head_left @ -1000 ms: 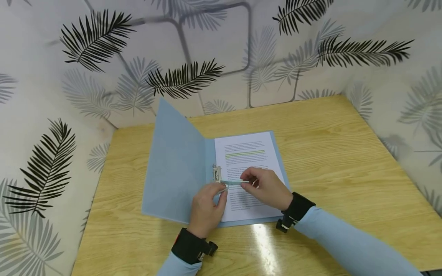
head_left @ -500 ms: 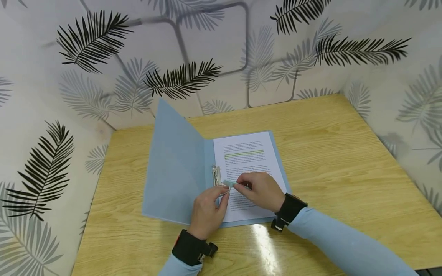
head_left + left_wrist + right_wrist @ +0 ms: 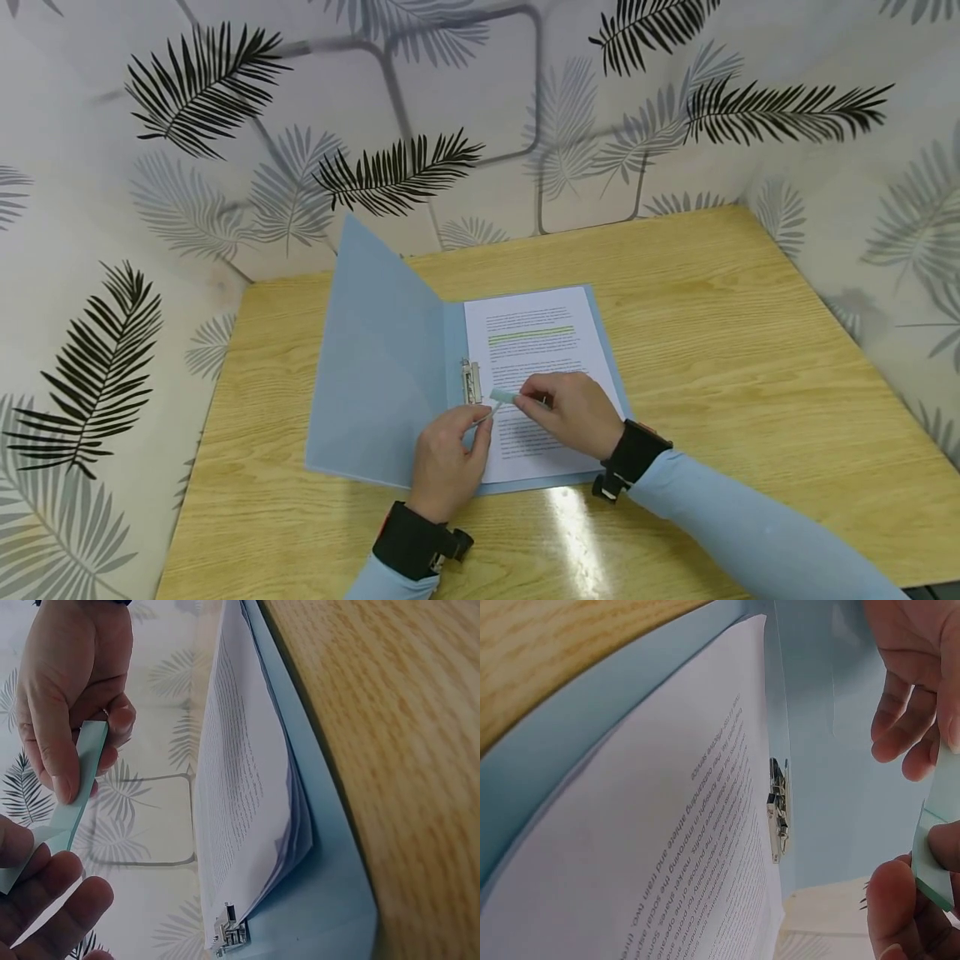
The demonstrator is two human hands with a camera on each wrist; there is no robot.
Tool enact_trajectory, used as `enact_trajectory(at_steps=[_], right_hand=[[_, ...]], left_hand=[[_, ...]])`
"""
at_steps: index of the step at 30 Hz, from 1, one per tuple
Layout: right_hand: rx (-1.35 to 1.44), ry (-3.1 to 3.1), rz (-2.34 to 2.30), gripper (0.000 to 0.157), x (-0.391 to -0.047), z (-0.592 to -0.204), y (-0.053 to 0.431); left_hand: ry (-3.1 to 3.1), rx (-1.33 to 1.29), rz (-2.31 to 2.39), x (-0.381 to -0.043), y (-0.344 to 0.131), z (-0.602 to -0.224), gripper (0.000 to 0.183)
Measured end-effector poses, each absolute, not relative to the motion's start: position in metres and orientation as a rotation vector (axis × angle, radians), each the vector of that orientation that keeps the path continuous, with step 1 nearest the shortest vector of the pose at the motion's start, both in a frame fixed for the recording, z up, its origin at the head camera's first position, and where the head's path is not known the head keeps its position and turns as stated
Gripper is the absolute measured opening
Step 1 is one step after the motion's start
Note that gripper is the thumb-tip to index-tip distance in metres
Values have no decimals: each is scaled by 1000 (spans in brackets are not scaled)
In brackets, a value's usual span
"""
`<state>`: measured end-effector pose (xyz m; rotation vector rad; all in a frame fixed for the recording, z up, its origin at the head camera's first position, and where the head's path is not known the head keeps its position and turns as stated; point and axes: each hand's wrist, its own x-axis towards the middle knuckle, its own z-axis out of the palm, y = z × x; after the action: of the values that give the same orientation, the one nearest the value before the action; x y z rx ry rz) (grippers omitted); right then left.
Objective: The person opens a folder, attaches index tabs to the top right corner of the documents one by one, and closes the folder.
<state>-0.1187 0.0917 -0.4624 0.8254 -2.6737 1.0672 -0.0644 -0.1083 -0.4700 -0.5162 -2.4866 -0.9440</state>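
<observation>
Mint-green sticky-note pad [image 3: 503, 396], narrow and long, is held up over the lower half of a printed page, and we take it as the hub of our clock, twelve pointing to the wall. Nearest us, light-blue sleeves [image 3: 750, 517] come in around seven and four o'clock, ending at black wristbands [image 3: 411, 537]. At half past seven, the left hand [image 3: 448, 458] pinches a loose strip [image 3: 949, 769] of the same green between thumb and finger; we see its other fingers curled beside it in the right wrist view. Between three and four, the right hand [image 3: 573, 412] has thumb and fingers clamped on the pad itself. Below both hands lies the printed page [image 3: 517, 350], top of a stack, with a green highlighted band [image 3: 531, 336] at one o'clock. The stack rests in a light-blue clip folder [image 3: 382, 358], whose cover stands tilted up toward nine and ten; its metal clip [image 3: 471, 382] sits at ten, just beside the pad. Under it all we find a wood-grain table [image 3: 720, 325], and beyond, at twelve, a pale wall [image 3: 480, 100] patterned with black and grey leaves.
</observation>
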Motion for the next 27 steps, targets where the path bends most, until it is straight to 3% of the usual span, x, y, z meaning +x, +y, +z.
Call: enact_trajectory(at_steps=[18, 27], right_hand=[[771, -2685, 1053, 13, -122, -466, 107], [587, -2810, 1092, 17, -130, -463, 136]], left_hand=[[-2420, -444, -935, -63, -109, -472, 8], [-2382, -420, -977, -62, -110, -470, 8]])
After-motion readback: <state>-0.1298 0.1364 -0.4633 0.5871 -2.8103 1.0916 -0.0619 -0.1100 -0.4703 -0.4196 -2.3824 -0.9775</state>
